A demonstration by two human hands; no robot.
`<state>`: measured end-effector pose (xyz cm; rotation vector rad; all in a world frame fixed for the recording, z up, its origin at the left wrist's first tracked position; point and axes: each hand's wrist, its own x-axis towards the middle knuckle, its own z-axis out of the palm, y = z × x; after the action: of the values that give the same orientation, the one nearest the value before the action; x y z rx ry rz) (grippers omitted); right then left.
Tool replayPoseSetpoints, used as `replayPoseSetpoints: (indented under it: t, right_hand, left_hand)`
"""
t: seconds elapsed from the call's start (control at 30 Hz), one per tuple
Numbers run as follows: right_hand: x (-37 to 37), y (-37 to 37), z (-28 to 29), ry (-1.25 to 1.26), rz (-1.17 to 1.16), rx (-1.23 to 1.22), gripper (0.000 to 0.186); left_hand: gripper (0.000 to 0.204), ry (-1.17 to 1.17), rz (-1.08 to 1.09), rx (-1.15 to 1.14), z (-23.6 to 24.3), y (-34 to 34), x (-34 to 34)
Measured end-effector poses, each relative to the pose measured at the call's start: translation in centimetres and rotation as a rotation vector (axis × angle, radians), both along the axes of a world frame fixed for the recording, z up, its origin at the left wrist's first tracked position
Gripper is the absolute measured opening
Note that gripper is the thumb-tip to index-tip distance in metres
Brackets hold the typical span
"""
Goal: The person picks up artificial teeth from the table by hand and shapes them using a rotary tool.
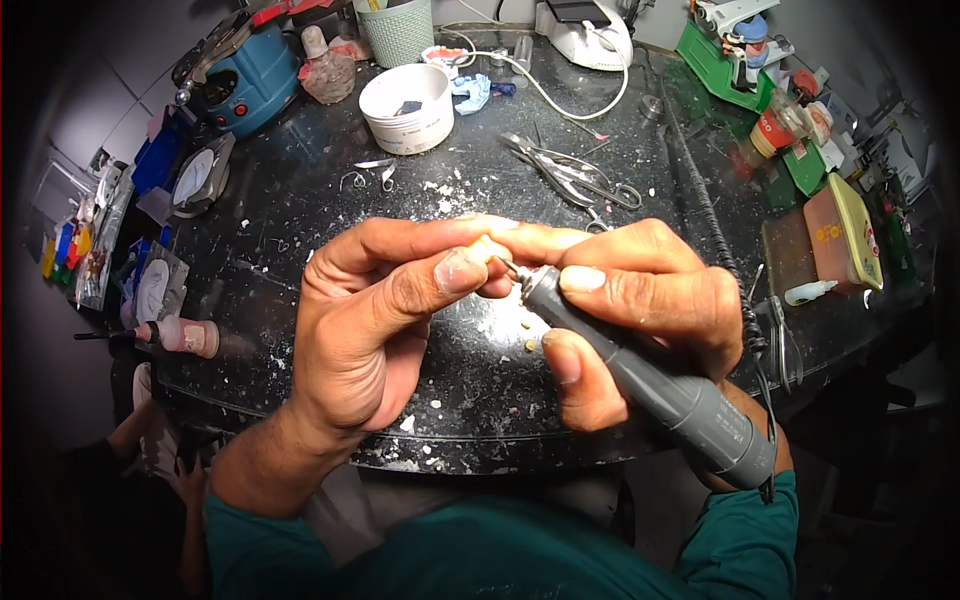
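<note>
A tiny pale-yellow lump (486,247) sits in the left hand (360,315), pinched between thumb and fingers, likely so it cannot wobble. The right hand (665,295) grips a fat dark-grey hand drill (655,385) like a big pen, probably to steer its thin metal tip (514,268) near the lump. Both hands are above a shiny black table (300,170) with white crumbs (408,424).

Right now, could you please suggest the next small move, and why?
Perhaps guide the grey handpiece lightly along the small pale piece: the right hand has its bit close by, and the left hand pinches the piece.
</note>
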<state>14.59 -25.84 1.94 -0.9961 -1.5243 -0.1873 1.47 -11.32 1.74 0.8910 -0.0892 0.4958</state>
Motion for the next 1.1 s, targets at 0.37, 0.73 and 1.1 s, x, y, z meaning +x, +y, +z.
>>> replayPoseSetpoints:
  t: [0.37,0.73,1.1]
  right_hand:
    - [0.3,0.1,0.2,0.036,0.020,-0.014,0.033]
    - [0.0,0.0,0.2,-0.023,-0.050,-0.024,0.037]
    - [-0.3,0.1,0.2,-0.010,-0.151,0.036,0.036]
  left_hand:
    - [0.016,-0.013,-0.003,0.032,0.5,0.2,0.0]
    - [0.018,0.057,-0.051,-0.109,0.1,0.2,-0.2]
    - [0.016,0.056,0.060,0.038,0.0,0.0,-0.2]
